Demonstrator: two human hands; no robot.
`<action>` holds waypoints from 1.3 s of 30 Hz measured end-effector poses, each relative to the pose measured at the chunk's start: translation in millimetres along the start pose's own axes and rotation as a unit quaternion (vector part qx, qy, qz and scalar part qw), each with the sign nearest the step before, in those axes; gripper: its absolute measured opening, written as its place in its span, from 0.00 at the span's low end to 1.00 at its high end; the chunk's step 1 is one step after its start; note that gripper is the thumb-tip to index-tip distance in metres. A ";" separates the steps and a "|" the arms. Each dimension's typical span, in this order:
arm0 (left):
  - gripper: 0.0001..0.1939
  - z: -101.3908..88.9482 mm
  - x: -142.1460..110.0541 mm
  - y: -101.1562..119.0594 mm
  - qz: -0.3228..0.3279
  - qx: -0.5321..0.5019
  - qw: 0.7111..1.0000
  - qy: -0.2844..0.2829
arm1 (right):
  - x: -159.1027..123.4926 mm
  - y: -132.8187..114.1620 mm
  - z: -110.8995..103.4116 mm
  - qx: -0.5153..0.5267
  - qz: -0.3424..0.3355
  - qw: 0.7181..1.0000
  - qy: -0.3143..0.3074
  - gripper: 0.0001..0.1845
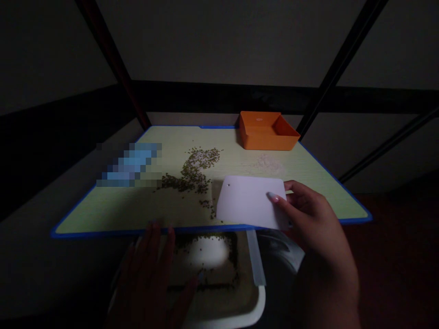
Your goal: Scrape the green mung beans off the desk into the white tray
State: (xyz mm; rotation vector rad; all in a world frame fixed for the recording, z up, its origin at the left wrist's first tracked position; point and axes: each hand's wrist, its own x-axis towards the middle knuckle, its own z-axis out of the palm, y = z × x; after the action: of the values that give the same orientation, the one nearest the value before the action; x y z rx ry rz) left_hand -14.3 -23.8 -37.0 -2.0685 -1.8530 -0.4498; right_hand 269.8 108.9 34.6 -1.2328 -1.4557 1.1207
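In my right hand is a flat white scraper card, pinched at its right end between thumb and fingers. It is tilted over the near edge of a pale yellow-green board with a blue rim. Small dark grains lie scattered left of the card, with whitish bits among them. A pale crumbly pile sits behind the card. My left hand, dim in shadow, has its fingers stretched out over a white-rimmed tub below the board's front edge. More dark grains line the tub's inside.
An orange open box stands at the board's back right corner. A blurred-out blue item lies on the left side. Dark bars and pale panels rise behind the board. Something clear and shiny is beside the tub.
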 end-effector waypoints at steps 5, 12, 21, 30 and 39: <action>0.41 -0.4 0.8 0.0 0.005 -0.008 1.000 0.010 | 2.2 -1.5 -6.0 -0.016 -0.008 0.998 0.052 0.11; 0.42 2.6 -1.4 -1.1 -0.011 -0.013 1.000 -0.003 | 3.4 -3.4 -7.6 -0.008 -0.001 0.997 0.071 0.13; 0.41 -1.5 -0.7 1.0 -0.009 -0.011 1.000 0.003 | 3.9 -0.3 -2.0 -0.020 -0.012 0.998 0.057 0.13; 0.43 0.5 -0.3 1.2 -0.019 -0.016 1.000 -0.013 | 10.3 6.3 6.4 -0.030 -0.012 0.998 0.050 0.11; 0.42 0.7 0.0 1.0 -0.017 -0.022 1.000 -0.006 | 13.1 3.8 16.6 -0.061 -0.058 0.995 0.044 0.08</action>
State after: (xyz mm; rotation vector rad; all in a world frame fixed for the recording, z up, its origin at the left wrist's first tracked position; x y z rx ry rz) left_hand -13.3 -23.6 -37.6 -2.0743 -1.9037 -0.4925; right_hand 252.9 120.8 28.8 -1.2484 -1.5265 0.8994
